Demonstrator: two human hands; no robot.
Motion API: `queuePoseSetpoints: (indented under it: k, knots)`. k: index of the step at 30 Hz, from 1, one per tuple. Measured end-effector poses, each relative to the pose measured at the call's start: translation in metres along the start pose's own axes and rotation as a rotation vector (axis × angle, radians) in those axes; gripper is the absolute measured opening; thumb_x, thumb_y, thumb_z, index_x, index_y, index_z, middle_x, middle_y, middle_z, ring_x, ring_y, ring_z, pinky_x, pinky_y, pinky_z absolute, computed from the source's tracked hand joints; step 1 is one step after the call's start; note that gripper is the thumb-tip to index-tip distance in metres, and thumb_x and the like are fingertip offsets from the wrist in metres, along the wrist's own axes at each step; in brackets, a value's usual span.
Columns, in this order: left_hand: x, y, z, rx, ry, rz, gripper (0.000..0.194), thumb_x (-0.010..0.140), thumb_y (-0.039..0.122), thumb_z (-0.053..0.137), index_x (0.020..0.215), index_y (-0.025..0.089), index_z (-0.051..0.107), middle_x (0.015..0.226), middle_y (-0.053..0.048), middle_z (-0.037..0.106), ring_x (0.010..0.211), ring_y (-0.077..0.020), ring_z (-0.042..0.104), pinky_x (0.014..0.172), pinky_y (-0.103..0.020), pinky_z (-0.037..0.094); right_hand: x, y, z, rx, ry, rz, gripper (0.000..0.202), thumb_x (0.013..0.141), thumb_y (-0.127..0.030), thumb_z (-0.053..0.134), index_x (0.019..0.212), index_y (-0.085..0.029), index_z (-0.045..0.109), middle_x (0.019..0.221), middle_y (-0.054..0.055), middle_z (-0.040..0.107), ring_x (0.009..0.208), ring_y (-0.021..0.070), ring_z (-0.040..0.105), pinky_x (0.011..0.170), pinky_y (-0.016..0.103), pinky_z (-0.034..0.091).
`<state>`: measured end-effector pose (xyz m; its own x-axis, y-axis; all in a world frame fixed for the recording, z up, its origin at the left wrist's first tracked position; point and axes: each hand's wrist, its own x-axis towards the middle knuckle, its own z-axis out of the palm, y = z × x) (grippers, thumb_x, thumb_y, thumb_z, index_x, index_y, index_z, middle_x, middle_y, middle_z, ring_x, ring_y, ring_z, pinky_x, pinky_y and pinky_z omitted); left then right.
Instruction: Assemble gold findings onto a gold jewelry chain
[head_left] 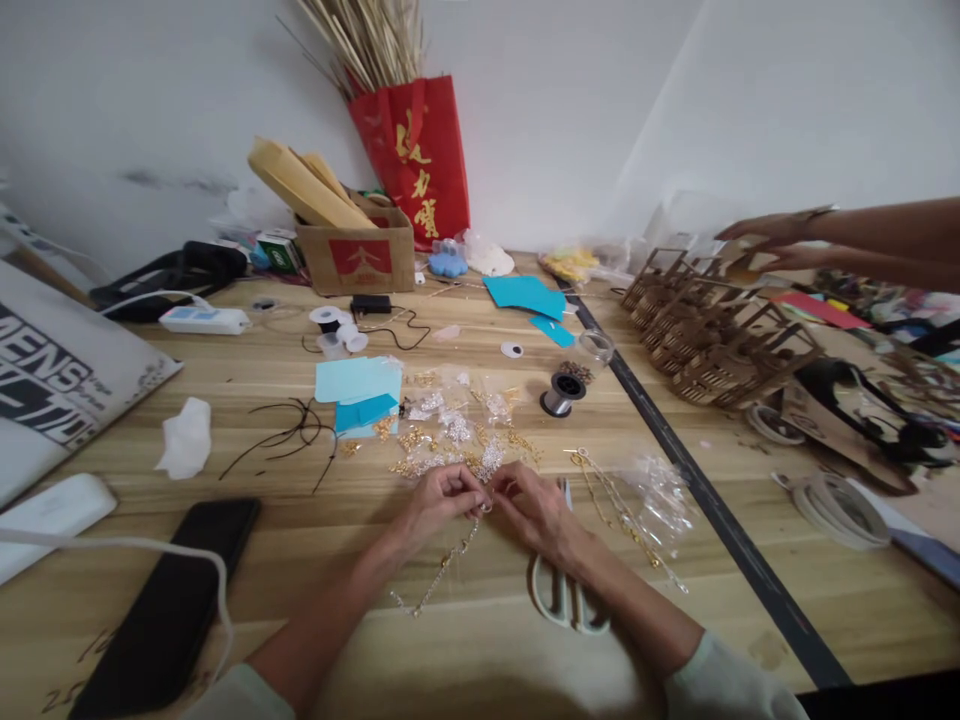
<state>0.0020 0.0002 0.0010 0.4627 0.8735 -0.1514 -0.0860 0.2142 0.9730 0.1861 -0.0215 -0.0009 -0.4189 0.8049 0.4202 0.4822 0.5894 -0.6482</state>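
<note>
Both my hands meet over the middle of the wooden table, fingertips close together. My left hand [448, 500] pinches the end of a beaded chain bracelet [442, 566], whose rest trails down to the left on the wood. Fingers of my right hand [532, 508] are pressed together by the same end; what they hold is too small to make out. Under my right wrist lie scissors [559, 598] with pale handles, partly covered. Just beyond my fingertips spread small bags of gold and silver beads [457, 428]. Gold chains [616, 512] lie to the right.
A wire spool [562, 394] stands behind my right hand. Light blue cards [358, 380] and black cord [296, 432] lie left, beyond a black phone [169, 600]. A co-worker's hands [776, 240] reach over brown wooden baskets [705, 330] at the right, across a black strip [697, 480].
</note>
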Motion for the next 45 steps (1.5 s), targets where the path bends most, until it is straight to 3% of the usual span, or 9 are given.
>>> queuePoseSetpoints:
  k: [12,21,28,45]
  knots:
    - [0.002,-0.003,-0.001,-0.048,0.093,0.050,0.016,0.068,0.024,0.071,0.066,0.011,0.061,0.058,-0.002,0.063,0.054,-0.0105,0.055,0.056,-0.023,0.044,0.004,-0.002,-0.002,-0.034,0.050,0.007,0.009,0.092,-0.026,0.051,0.096,-0.018,0.054,0.074,0.003,0.058,0.064,0.0139,0.056,0.059,0.024,0.047]
    - [0.002,-0.008,0.001,-0.011,0.060,0.030,0.021,0.066,0.028,0.073,0.067,0.012,0.060,0.057,0.000,0.062,0.051,-0.0096,0.055,0.053,-0.022,0.044,0.002,0.003,0.000,-0.009,0.048,-0.019,0.023,0.093,-0.027,0.051,0.113,-0.017,0.054,0.078,0.004,0.061,0.067,0.0151,0.058,0.061,0.026,0.049]
    - [0.004,-0.012,0.002,0.072,0.048,0.061,0.021,0.066,0.028,0.073,0.065,0.012,0.060,0.058,0.000,0.059,0.053,-0.0096,0.053,0.053,-0.022,0.043,0.003,0.001,-0.002,0.014,-0.064,0.004,0.015,0.095,-0.021,0.048,0.092,-0.019,0.062,0.082,0.005,0.061,0.073,0.0152,0.059,0.066,0.026,0.048]
    - [0.004,-0.011,0.002,0.110,0.012,0.063,0.025,0.070,0.036,0.070,0.067,0.013,0.061,0.059,0.000,0.060,0.053,-0.0101,0.053,0.054,-0.022,0.044,0.001,-0.003,-0.004,-0.044,-0.107,0.005,0.015,0.096,-0.019,0.042,0.093,-0.018,0.056,0.080,0.004,0.059,0.071,0.0145,0.056,0.065,0.025,0.045]
